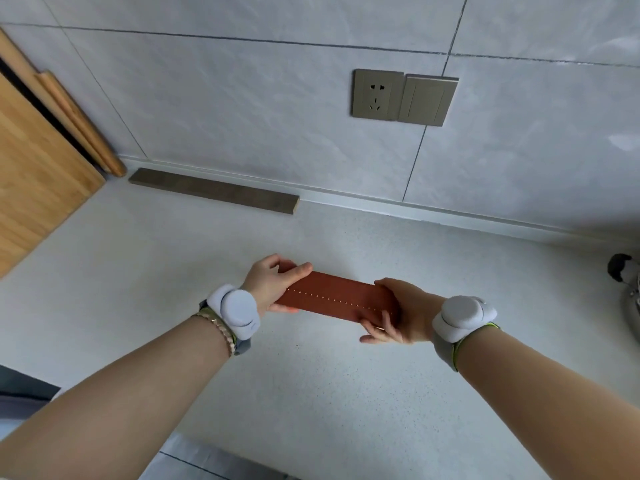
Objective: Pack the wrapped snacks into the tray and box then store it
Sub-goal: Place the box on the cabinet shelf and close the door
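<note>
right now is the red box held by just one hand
No, the left hand and the right hand each grip one end of the red box.

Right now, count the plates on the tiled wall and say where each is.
2. The socket plate sits left; the switch plate is beside it on its right, both high above the counter. None appears hidden.

Both ends of the reddish-brown box [336,299] are covered by the left hand [273,284] and right hand [405,313], and its inside does not show. The wooden board [34,161] runs off the left edge. A dark rounded object [621,266] at the right edge is cut off and cannot be identified.
</note>
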`<action>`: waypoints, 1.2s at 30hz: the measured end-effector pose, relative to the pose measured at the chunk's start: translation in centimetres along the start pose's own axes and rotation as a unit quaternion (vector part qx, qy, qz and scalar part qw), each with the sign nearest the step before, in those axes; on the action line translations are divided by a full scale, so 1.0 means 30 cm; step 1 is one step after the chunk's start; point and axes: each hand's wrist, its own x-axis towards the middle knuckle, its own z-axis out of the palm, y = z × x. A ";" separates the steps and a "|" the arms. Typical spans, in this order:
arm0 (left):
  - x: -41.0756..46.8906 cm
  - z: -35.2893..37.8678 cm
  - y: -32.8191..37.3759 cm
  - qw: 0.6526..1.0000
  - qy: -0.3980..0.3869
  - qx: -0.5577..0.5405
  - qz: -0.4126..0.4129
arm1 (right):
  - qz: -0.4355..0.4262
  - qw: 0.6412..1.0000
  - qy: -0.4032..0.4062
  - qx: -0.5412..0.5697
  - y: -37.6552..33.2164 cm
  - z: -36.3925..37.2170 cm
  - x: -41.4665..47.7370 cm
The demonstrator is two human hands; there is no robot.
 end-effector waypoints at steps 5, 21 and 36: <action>-0.093 -0.039 0.043 0.965 0.021 0.096 0.241 | -0.060 0.996 -0.052 0.035 0.049 0.038 -0.016; -0.441 -0.320 0.431 0.973 -0.146 -0.058 0.169 | -0.557 0.826 0.063 0.058 0.154 0.437 -0.459; -0.892 -0.322 0.847 0.914 -0.222 -0.118 0.318 | -0.814 0.579 0.024 0.036 0.287 0.525 -1.076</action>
